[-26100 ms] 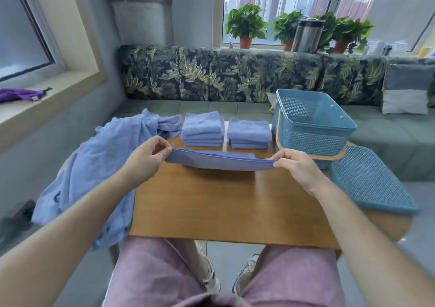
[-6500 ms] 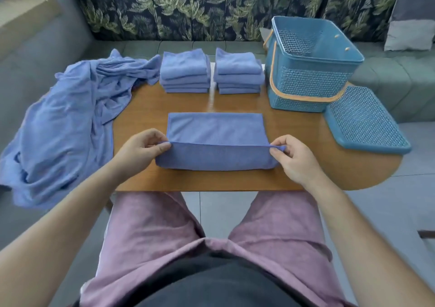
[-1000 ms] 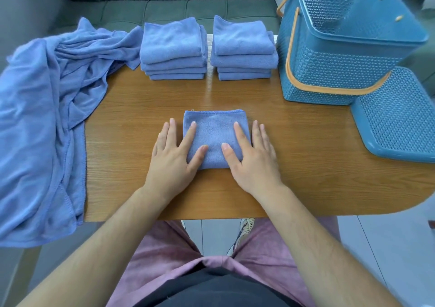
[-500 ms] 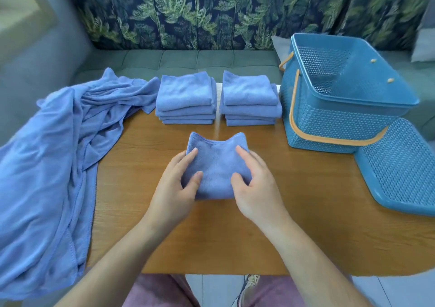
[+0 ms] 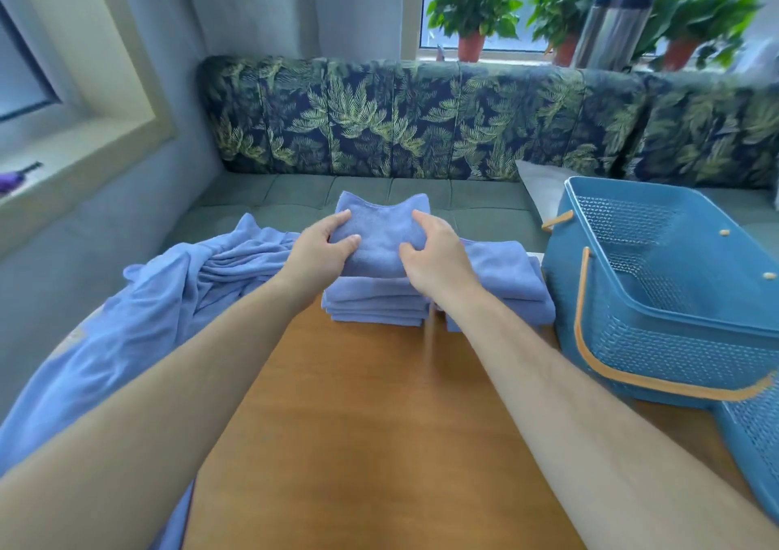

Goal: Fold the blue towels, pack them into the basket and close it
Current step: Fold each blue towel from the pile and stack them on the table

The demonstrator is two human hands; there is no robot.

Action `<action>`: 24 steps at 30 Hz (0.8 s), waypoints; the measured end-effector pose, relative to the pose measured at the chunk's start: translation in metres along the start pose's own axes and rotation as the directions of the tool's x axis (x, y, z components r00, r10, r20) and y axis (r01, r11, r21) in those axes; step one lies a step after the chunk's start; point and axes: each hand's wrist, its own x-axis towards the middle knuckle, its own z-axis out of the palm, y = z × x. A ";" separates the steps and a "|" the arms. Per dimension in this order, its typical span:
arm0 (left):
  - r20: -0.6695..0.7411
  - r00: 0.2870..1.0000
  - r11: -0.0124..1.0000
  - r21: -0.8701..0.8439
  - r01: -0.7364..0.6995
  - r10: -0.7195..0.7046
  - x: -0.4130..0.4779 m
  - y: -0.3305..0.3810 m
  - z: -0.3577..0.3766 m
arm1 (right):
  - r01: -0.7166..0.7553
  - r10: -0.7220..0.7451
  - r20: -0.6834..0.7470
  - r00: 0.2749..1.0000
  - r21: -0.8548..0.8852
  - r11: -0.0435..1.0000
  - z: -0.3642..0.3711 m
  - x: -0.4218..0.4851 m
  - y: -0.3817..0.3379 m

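A small folded blue towel (image 5: 381, 233) is held by both sides just above the left stack of folded blue towels (image 5: 373, 305). My left hand (image 5: 324, 250) grips its left edge and my right hand (image 5: 434, 250) grips its right edge. A second stack of folded blue towels (image 5: 510, 284) lies to the right, partly hidden by my right forearm. The open blue basket (image 5: 657, 296) with an orange handle stands at the table's right side. Its blue lid (image 5: 758, 448) lies on the table in front of it. A heap of unfolded blue towels (image 5: 139, 309) drapes over the table's left edge.
The wooden table (image 5: 379, 444) fills the foreground. Behind it runs a green bench sofa with leaf-print cushions (image 5: 400, 124). Potted plants (image 5: 472, 6) and a metal flask (image 5: 611, 31) stand on the windowsill beyond.
Both hands lifted the folded towel off the middle of the table and carried it away from me, over the left stack. The camera tilted up.
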 end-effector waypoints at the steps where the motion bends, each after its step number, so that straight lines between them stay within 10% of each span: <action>1: 0.015 1.000 0.999 0.051 0.021 -0.021 0.008 -0.008 0.004 | -0.028 0.029 0.017 0.999 -0.037 0.999 0.006 0.009 0.006; 6: 0.004 1.000 0.915 0.403 -0.008 0.007 0.023 -0.038 0.020 | -0.068 0.147 0.145 0.978 -0.447 0.892 0.027 0.028 0.030; 11: 0.040 0.948 0.821 0.489 -0.295 0.317 0.045 -0.016 0.032 | 0.237 -0.300 -0.008 0.954 -0.596 0.768 0.036 0.048 0.018; 16: 0.227 0.950 0.738 0.598 -0.311 0.217 0.047 -0.068 0.059 | 0.154 0.078 0.295 0.952 -0.685 0.712 0.074 0.052 0.050; 24: 0.204 0.973 0.728 0.651 -0.215 0.105 0.041 -0.051 0.042 | 0.177 0.022 0.279 0.960 -0.667 0.724 0.054 0.045 0.029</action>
